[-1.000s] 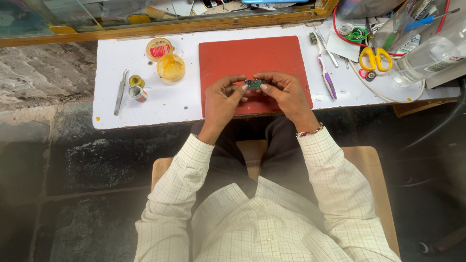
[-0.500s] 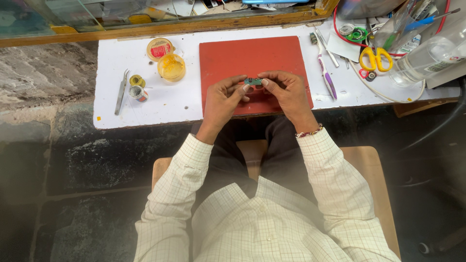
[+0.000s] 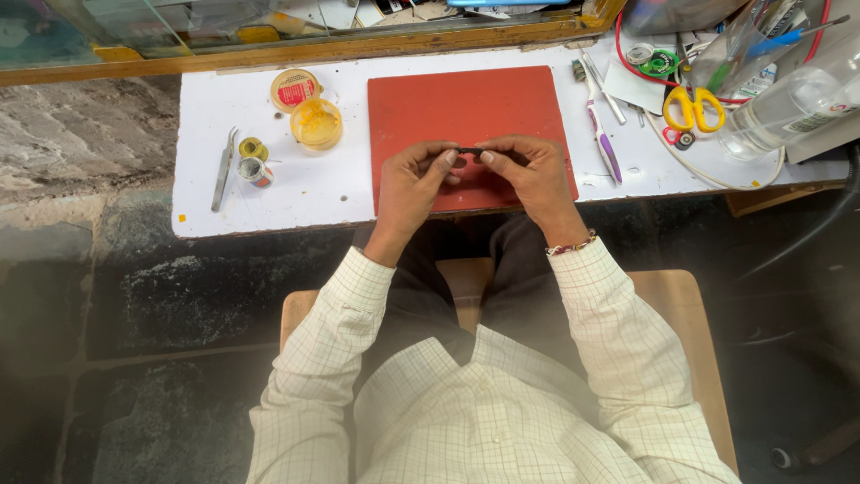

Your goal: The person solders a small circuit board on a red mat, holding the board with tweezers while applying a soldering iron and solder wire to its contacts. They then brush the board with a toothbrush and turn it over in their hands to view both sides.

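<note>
The left hand (image 3: 414, 182) and the right hand (image 3: 530, 176) meet over the near half of a red mat (image 3: 466, 108), each pinching one end of a small dark part (image 3: 469, 151) between thumb and forefinger. The part sits above the mat, level with the fingertips; it is too small to say what it is. Both hands are clamped on it, the wrists resting at the table (image 3: 206, 206) edge.

The work seems to be in mid-course: the part is in hand and not laid down, and no tool is taken up. The tweezers (image 3: 223, 167) lie untouched well to the left, near two small spools (image 3: 253, 159) and an open yellow tin (image 3: 316, 123) with its lid (image 3: 294, 88) beside it. The purple-handled tool (image 3: 602, 139) and the scissors (image 3: 688, 106) lie to the right, also apart from the hands.
</note>
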